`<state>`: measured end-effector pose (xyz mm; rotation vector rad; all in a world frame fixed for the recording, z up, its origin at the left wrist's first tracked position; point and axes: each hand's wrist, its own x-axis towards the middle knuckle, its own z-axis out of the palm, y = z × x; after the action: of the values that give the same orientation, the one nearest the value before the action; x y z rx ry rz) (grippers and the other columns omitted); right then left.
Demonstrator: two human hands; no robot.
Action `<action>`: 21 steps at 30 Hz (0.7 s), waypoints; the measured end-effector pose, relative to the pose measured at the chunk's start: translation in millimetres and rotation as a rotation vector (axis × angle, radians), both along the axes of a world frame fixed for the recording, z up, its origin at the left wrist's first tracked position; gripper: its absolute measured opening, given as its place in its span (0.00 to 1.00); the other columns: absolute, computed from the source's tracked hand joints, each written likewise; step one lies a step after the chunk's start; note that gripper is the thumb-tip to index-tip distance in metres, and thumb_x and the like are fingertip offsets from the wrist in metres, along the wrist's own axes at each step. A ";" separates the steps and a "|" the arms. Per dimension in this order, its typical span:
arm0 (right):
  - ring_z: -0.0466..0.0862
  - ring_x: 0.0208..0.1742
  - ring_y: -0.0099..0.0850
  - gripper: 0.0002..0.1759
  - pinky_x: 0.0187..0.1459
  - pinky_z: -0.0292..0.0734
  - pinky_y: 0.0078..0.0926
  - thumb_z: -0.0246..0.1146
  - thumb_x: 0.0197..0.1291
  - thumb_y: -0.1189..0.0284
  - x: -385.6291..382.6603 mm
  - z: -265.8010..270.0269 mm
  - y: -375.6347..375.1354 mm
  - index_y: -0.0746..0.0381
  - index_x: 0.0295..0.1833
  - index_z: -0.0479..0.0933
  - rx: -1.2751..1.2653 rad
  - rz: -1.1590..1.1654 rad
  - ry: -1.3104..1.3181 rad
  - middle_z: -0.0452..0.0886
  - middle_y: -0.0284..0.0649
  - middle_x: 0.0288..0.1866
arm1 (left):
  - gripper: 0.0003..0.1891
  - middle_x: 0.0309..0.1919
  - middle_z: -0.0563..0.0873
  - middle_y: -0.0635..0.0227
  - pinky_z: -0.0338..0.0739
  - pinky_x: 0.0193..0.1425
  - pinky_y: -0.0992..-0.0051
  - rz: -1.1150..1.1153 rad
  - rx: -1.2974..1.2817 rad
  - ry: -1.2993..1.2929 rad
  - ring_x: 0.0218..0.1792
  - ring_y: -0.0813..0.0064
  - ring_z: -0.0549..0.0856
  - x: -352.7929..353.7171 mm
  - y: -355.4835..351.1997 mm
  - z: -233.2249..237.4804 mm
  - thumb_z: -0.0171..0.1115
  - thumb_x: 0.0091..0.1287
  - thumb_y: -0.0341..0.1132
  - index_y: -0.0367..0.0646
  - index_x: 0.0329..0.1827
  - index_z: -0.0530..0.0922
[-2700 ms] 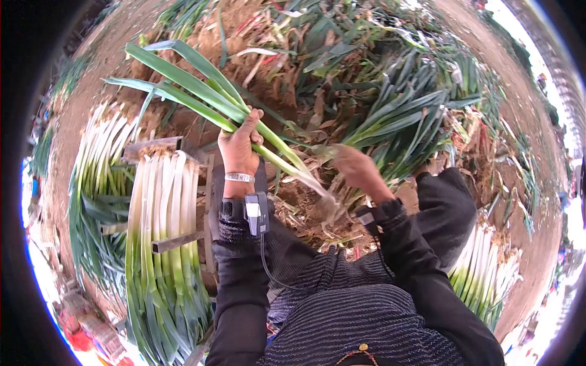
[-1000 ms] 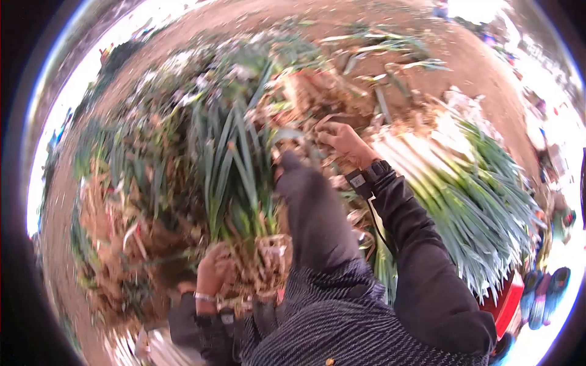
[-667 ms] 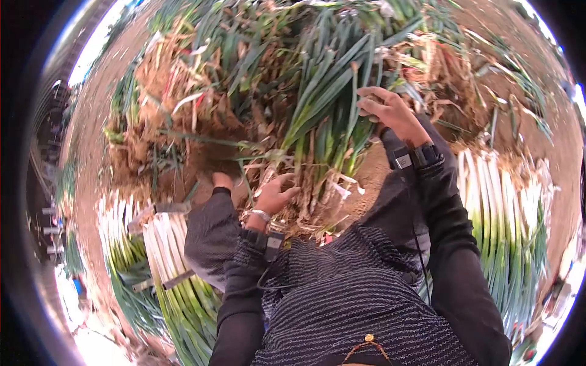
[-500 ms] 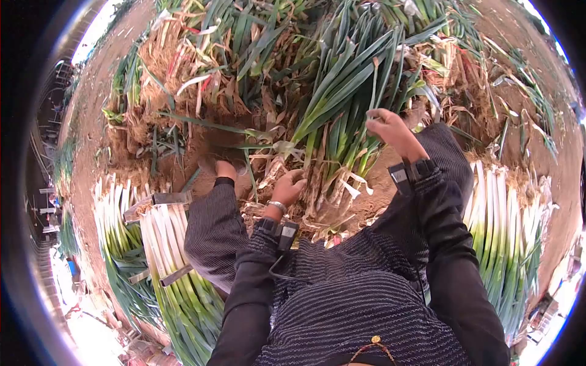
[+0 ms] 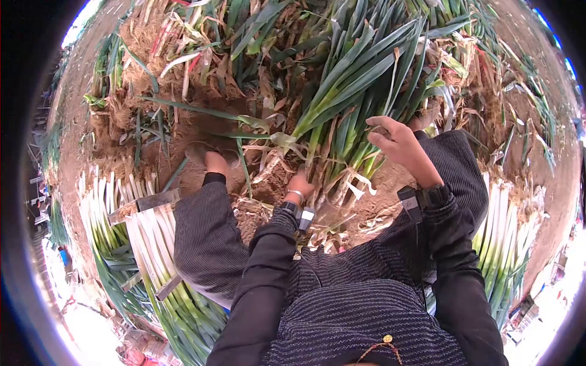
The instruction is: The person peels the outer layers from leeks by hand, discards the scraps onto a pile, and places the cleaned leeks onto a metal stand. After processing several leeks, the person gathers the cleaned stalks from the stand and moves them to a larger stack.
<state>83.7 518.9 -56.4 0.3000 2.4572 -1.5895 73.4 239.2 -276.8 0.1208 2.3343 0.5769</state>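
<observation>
The leeks point(image 5: 342, 122) lie in a loose heap ahead of the person, between the legs: long, flat, dark green leaves fan out away from the body, and the pale stems, wrapped in papery, frayed husk, point back toward it. The left hand point(image 5: 300, 185) is at the lower stems, fingers bent against them; whether its grip is closed around one I cannot tell. The right hand point(image 5: 397, 143) is raised beside the leaves on the right, its grip apart, with fingers loosely curved and nothing held.

Around the stems is crumbly brown soil point(image 5: 381, 186) strewn with dry, curled scraps point(image 5: 375, 227). To the left, smooth white-stemmed leeks with fibrous roots lie side by side as a bundle point(image 5: 160, 241), between the squared bars of a metal rack point(image 5: 148, 203). A similar bundle of straight, slender stems, the right bundle point(image 5: 502, 226), lies beyond the ribbed dark trousers point(image 5: 210, 238).
</observation>
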 end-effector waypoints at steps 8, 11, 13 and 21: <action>0.79 0.40 0.23 0.19 0.44 0.75 0.22 0.62 0.64 0.72 4.0 2.3 6.3 0.69 0.58 0.73 0.062 0.006 -0.012 0.81 0.39 0.40 | 0.47 0.53 0.83 0.50 0.76 0.58 0.61 0.089 0.059 -0.038 0.55 0.51 0.82 10.1 -8.3 32.0 0.77 0.42 0.48 0.44 0.68 0.67; 0.84 0.42 0.34 0.22 0.46 0.78 0.29 0.62 0.61 0.68 7.6 -4.5 11.1 0.68 0.58 0.74 0.095 0.004 0.020 0.85 0.49 0.42 | 0.42 0.52 0.83 0.50 0.76 0.58 0.61 0.121 0.039 0.013 0.53 0.51 0.82 -1.7 -20.0 38.5 0.75 0.41 0.46 0.44 0.64 0.71; 0.85 0.43 0.34 0.22 0.46 0.78 0.29 0.63 0.61 0.67 8.7 -4.8 12.4 0.68 0.58 0.74 0.095 0.006 0.009 0.85 0.50 0.43 | 0.39 0.48 0.85 0.50 0.78 0.55 0.63 0.148 0.190 0.215 0.49 0.53 0.85 -7.1 -50.0 -4.6 0.75 0.41 0.44 0.39 0.59 0.74; 0.78 0.40 0.22 0.20 0.43 0.75 0.21 0.62 0.63 0.72 9.8 -8.0 13.0 0.67 0.59 0.73 0.068 0.024 -0.037 0.82 0.38 0.38 | 0.39 0.55 0.83 0.54 0.76 0.59 0.68 0.238 0.247 0.263 0.54 0.62 0.83 -64.3 -93.8 68.7 0.75 0.40 0.38 0.36 0.61 0.76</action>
<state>93.5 532.0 -64.4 0.3058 2.4814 -1.4795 9.1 145.4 -208.0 0.0333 2.5402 1.0213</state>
